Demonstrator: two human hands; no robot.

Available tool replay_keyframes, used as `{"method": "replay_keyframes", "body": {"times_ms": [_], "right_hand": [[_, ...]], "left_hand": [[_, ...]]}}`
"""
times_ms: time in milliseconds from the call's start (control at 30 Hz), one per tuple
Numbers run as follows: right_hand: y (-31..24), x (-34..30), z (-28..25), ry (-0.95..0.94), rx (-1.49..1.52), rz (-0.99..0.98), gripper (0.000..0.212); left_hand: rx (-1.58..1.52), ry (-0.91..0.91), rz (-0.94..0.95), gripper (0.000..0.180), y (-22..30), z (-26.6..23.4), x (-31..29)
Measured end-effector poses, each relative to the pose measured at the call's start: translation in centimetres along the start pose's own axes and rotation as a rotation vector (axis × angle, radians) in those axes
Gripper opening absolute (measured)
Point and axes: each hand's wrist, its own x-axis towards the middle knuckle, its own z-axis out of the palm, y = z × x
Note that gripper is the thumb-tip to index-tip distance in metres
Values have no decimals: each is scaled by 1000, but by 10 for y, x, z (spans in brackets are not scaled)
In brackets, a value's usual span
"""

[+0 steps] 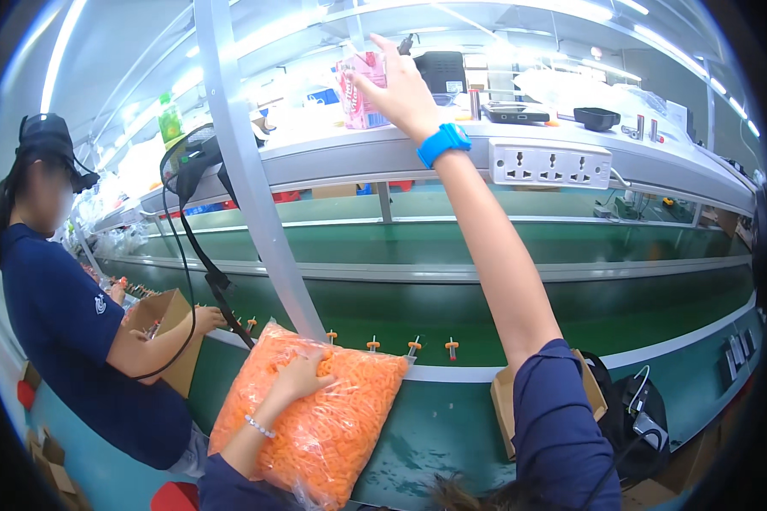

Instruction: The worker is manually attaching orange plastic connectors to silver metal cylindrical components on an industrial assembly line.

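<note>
A large clear plastic bag (349, 434) full of orange ring-like pieces lies on the green bench at the near left. My left hand (302, 375) rests on top of it, fingers spread over the plastic. My right arm reaches up to the white shelf, a blue watch on the wrist. There my right hand (398, 92) is open, thumb and fingers apart, in front of and beside a pink carton (365, 95). Whether it touches the carton I cannot tell. Several small parts with orange rings (414, 345) stand in a row beyond the bag.
A grey metal post (251, 170) rises behind the bag. A power strip (550, 163) is fixed to the shelf edge. Right of my arm are a cardboard box (590, 387) and a black bag (643, 426). At left another person reaches beside an open cardboard box (183, 366).
</note>
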Motion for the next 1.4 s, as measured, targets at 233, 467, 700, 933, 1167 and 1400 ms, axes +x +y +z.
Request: {"method": "replay_keyframes", "body": {"times_ms": [233,467,700,933,1167,1400], "right_hand": [[3,1,1,55,158,-128,45],[-46,-50,-75,115,626,-65,39],[-81,-171,-148,-95,594,85,42],[-112,-256,-214,-482,523,-31,60],[-142,-276,-223,-339,480,85,43],[-130,-273,-239,-466,621,159,35]], "left_hand": [[153,-351,127,87,-12,-14,31],[45,-161,119,78,-11,-4,27],[79,286,227,61,-15,21,9],[66,336,291,50,-6,8,5],[71,197,277,48,9,-20,11],[14,384,236,29,-15,-22,8]]}}
